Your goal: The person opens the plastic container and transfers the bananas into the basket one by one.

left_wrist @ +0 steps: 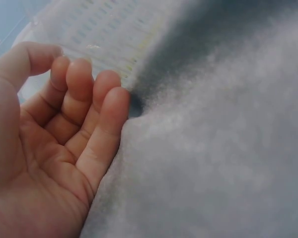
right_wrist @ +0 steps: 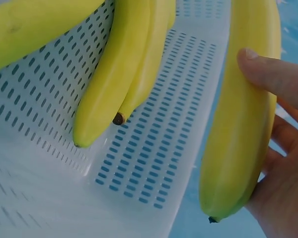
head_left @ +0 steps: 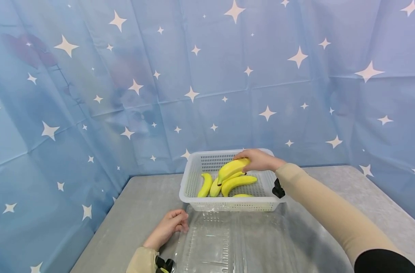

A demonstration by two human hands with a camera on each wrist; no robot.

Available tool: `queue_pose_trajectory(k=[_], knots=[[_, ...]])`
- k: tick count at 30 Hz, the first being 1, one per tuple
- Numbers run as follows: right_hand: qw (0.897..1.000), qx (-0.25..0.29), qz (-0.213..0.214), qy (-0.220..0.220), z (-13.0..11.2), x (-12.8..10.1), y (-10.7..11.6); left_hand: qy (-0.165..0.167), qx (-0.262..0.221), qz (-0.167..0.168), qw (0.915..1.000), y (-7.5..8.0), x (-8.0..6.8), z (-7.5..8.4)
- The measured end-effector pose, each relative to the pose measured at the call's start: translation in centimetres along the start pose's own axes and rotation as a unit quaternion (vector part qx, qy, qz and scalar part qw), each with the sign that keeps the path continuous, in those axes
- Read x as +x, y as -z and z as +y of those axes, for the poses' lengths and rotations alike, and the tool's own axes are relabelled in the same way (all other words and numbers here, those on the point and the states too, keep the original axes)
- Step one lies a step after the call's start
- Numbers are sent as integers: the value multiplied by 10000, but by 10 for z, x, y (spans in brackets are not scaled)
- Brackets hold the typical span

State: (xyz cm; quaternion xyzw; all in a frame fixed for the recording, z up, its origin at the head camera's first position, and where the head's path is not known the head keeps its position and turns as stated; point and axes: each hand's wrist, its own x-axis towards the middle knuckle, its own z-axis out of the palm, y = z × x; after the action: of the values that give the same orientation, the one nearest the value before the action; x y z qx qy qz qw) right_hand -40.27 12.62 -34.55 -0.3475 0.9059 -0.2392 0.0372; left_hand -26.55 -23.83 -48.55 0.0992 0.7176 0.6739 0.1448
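My right hand (head_left: 256, 159) grips a yellow banana (head_left: 232, 168) over the white perforated basket (head_left: 185, 189). In the right wrist view the thumb lies along the near side of the held banana (right_wrist: 241, 119), with the fingers behind it. Several more bananas lie in the basket, among them a curved one (head_left: 239, 182) and a short-looking one (head_left: 205, 185) at the left. My left hand (head_left: 173, 223) rests by the upper left corner of a clear plastic clamshell box (head_left: 210, 242), fingers loosely curled. In the left wrist view that hand (left_wrist: 64, 134) has its thumb near the index fingertip.
The basket stands at the back of the grey table (head_left: 152, 193), close to a blue star-patterned curtain (head_left: 221, 110). The clear box lies in front of the basket. The right sleeve (head_left: 330, 208) crosses the table's right side.
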Motion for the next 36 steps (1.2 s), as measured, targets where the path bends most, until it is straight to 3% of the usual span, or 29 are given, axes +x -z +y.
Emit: queue_pose_trajectory(k=[25, 36], knots=[[9990, 78, -337, -275, 16, 16, -20, -40, 10, 4, 10000, 0, 1, -2], [9955, 66, -888, -327, 22, 15, -25, 13, 41, 11, 10000, 0, 1, -1]])
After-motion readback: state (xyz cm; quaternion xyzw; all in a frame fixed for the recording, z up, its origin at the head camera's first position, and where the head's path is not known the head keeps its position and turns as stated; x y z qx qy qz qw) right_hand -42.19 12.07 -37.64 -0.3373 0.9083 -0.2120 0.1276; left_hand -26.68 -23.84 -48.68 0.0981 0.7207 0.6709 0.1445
